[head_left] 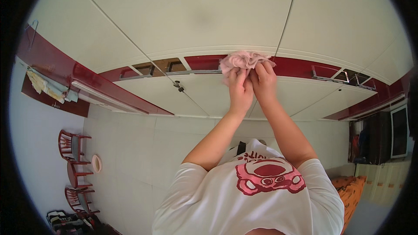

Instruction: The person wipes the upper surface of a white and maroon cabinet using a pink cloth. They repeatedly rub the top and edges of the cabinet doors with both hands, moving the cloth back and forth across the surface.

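Note:
A crumpled pink cloth (244,60) is bunched against the dark red band (296,66) across the front of a large cream wardrobe (204,21). My left hand (240,88) grips the cloth's lower left part, thumb inward. Close beside it, my right hand (264,82) is closed on the right part, its fingers curled into the folds. Both arms reach forward and nearly meet at the hands. Part of a metal handle (204,72) runs toward the cloth from the left; the cloth hides its near end.
Another metal handle (328,78) stands out from the band at right. A small dark lock (178,86) sits on the lower doors. Far left, chairs (69,146) and a pink basin (96,163) stand on the tiled floor (126,148). Orange fabric (350,193) lies at lower right.

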Demonstrator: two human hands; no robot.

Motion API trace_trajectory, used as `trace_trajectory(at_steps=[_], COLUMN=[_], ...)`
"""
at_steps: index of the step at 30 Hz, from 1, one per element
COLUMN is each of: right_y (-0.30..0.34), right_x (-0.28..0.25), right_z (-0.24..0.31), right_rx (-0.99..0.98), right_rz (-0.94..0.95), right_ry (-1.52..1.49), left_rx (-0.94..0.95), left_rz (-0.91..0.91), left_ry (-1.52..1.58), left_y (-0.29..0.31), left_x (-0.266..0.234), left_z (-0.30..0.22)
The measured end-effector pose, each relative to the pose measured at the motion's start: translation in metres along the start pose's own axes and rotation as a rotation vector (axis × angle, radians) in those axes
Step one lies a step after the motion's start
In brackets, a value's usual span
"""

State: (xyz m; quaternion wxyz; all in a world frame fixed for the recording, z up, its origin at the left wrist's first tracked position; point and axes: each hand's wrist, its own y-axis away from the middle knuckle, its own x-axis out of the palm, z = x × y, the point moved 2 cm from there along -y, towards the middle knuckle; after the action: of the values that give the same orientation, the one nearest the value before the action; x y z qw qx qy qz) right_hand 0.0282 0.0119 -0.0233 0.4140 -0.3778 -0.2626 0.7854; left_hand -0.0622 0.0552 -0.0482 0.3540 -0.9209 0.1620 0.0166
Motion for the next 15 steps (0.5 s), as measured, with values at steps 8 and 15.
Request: trace_trajectory(at_steps=[8, 15], right_y=[0.027, -0.033], right_x=[0.007, -0.014], right_z=[-0.028, 0.041], right_rx=[0.279, -0.046], right_rz=[0.194, 0.022], right_ry=[-0.140, -0.167], left_rx=[-0.106, 0.088], left_rz=[0.049, -0.025], left_ry=[0.014, -0.138], left_y=[0.030, -0.026], left_x=[0.005, -0.017], left_z=[0.019, -0.023])
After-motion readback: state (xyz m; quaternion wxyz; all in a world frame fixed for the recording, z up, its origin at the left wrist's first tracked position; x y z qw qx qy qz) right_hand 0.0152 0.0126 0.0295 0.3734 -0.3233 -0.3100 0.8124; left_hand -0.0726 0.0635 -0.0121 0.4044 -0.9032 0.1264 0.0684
